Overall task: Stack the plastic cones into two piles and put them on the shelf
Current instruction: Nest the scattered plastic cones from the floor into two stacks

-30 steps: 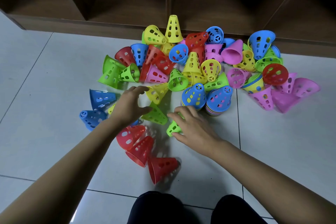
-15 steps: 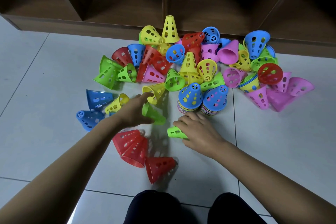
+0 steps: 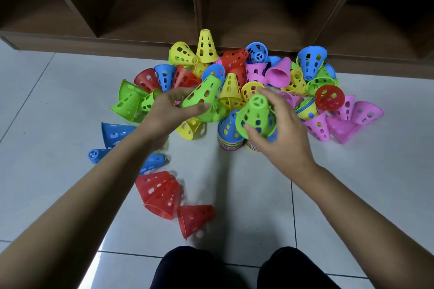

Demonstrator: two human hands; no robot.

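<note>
Cone L [image 3: 203,94]: green, off the floor, tilted, narrow end up and away; sits above the near edge of the heap, left of the piles.
Left hand [image 3: 169,112]: grips Cone L, thumb along the near wall, fingers curled round the far side.
Cone R [image 3: 256,115]: green, narrow end up toward the camera, wide rim down; over right pile, contact not discernible.
Right hand [image 3: 283,135]: holds Cone R, thumb at the near rim, fingers wrapped behind it.
Left pile [image 3: 228,128]: upright on the floor, blue cone on top.
Right pile [image 3: 251,148]: just beside left pile, mostly hidden by Cone R; only the base rims show.
Heap [image 3: 206,47]: loose yellow, blue, red, pink and green cones against the shelf foot.
Red cones [image 3: 162,192]: on their sides, near floor, apart from the heap.
Blue cones [image 3: 115,131]: on their sides, left, partly behind the forearm.
Shelf [image 3: 141,7]: dark wood, open compartments.
Floor [image 3: 352,183]: pale tiles.
</note>
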